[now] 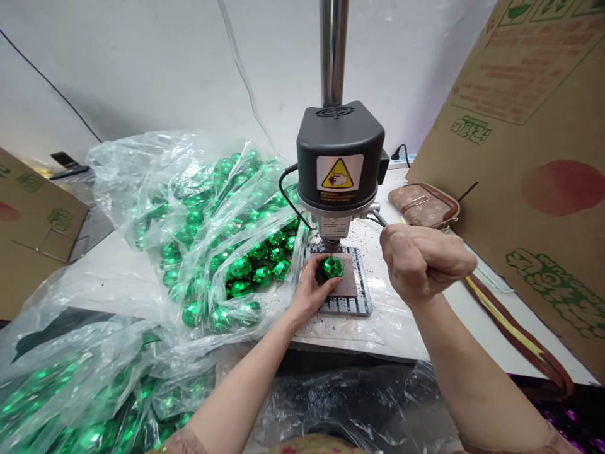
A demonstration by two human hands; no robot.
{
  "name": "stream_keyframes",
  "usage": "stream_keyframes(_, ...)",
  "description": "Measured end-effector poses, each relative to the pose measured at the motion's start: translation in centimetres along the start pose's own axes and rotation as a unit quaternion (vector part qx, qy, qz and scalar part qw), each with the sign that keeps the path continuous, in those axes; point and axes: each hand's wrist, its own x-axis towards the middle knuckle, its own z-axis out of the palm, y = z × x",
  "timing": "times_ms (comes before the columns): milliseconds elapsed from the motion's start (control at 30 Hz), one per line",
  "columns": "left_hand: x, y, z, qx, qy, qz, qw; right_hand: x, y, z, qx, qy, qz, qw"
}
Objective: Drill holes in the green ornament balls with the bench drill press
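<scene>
A shiny green faceted ball (333,267) sits on a flat pinkish-brown board (350,284) on the slotted base of a small drill press (340,157). Thumb and fingers of my left hand (312,280) are closed around it from the left. The drill bit comes down at the top of the ball; whether it has entered the surface I cannot tell. To the right of the motor housing, my right hand (423,261) is wrapped in a fist round the feed lever (379,217), whose end is hidden inside the fingers.
A clear plastic bag (189,189) of green balls lies left of the press, with another bag (94,403) below it. Cardboard boxes (529,157) stand on both sides. A patterned pouch (420,205) with a brown strap lies at right. Dark shavings are scattered around the base.
</scene>
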Motion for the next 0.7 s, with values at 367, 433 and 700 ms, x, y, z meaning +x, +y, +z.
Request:
stream_keyframes(367, 0.0, -0.1, 0.0, 0.010, 0.001, 0.007, 1.000, -1.1, -0.1, -0.5, 0.001, -0.051, -0.028, 0.998)
stream_keyframes(433, -0.1, -0.3, 0.0, 0.011, 0.003, 0.006, 1.000, -0.8, -0.2, -0.3, 0.004, -0.038, -0.016, 0.999)
stream_keyframes(700, -0.4, 0.8, 0.2, 0.009, 0.057, -0.030, 0.998, 5.8, -0.8, 1.8, 0.033, 0.081, 0.179, 0.980)
